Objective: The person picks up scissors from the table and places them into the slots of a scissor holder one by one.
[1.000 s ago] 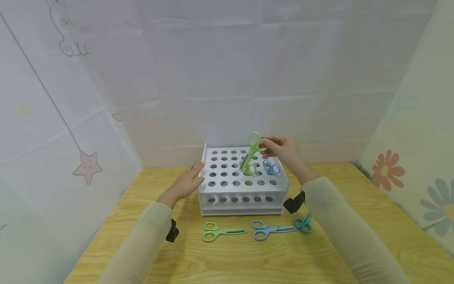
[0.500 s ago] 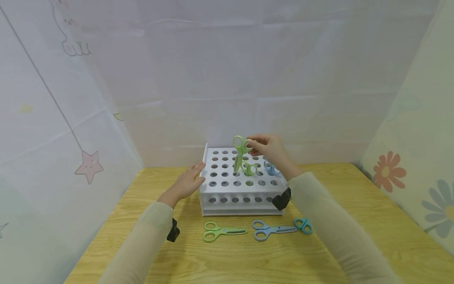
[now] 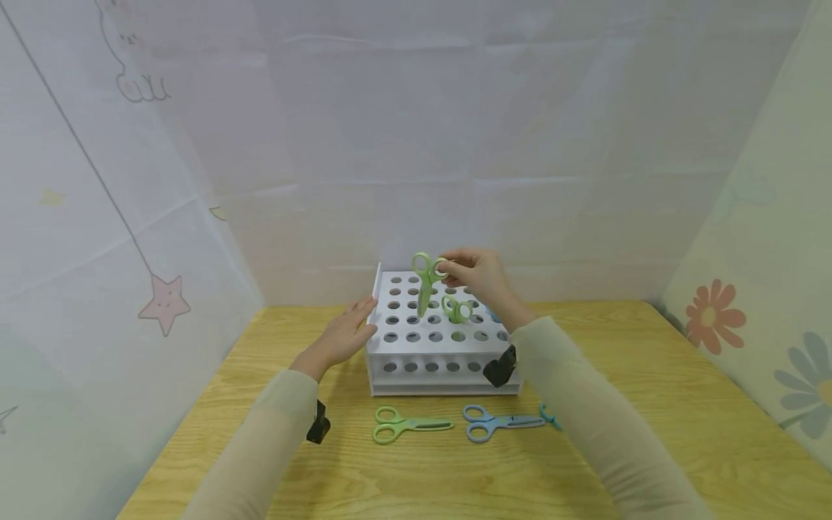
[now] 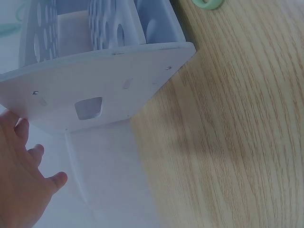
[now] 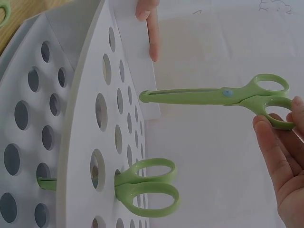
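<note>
My right hand [image 3: 479,276] pinches one handle loop of a pair of green scissors [image 5: 209,96], blades hanging down over the white rack [image 3: 403,347] with rows of round holes. In the right wrist view their rounded tip is apart from the perforated top. A second pair of green scissors [image 5: 152,185] stands in a hole, handles above the top, its tip showing through the lower shelf. My left hand [image 3: 338,334] touches the rack's left side panel [image 4: 109,90] with straight fingers. Blue scissors in the rack are mostly hidden by my right wrist.
On the wooden table [image 3: 416,484] in front of the rack lie green scissors [image 3: 412,425] and blue scissors [image 3: 500,422]. Teal scissors [image 3: 549,417] are partly covered by my right sleeve. A pale cloth wall [image 3: 416,144] rises behind the rack.
My right hand has carried the green scissors leftward across the rack, and their blades now hang more upright. The right sleeve covers more of the teal scissors. My left hand stays at the side panel.
</note>
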The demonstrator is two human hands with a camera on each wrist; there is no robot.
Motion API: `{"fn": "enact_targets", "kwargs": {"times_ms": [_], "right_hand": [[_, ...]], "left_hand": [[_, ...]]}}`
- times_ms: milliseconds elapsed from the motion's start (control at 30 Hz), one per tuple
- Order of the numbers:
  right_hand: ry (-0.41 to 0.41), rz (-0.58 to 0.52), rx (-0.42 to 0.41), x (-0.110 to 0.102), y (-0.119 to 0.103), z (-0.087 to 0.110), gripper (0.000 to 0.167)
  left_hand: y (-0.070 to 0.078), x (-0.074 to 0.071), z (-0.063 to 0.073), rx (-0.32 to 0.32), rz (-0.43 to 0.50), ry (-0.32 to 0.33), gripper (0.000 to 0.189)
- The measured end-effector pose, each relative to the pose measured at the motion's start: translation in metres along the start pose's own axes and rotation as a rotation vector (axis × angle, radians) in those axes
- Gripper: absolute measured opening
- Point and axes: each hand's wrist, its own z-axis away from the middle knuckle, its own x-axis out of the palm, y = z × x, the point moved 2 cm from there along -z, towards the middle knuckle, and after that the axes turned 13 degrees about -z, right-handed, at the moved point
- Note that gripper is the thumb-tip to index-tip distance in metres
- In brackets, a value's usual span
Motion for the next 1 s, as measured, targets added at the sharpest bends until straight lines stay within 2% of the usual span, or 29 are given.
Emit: {"fn": "enact_targets", "kwargs": {"times_ms": [567, 767, 1000], "right_hand": [[0.018, -0.063, -0.001, 0.01, 0.022, -0.005, 0.024], [0.005, -0.05, 0.048, 0.012, 0.031, -0.003, 0.028], [0.012, -0.086, 0.13, 0.016, 0.042, -0.003, 0.027]], "left_hand": [[-0.001, 0.001, 0.001, -0.005, -0.001, -0.005, 0.054], [-0.001, 0.001, 0.001, -0.002, -0.004, -0.004, 0.054], [-0.001, 0.002, 0.0, -0.001, -0.011, 0.013, 0.056]]}}
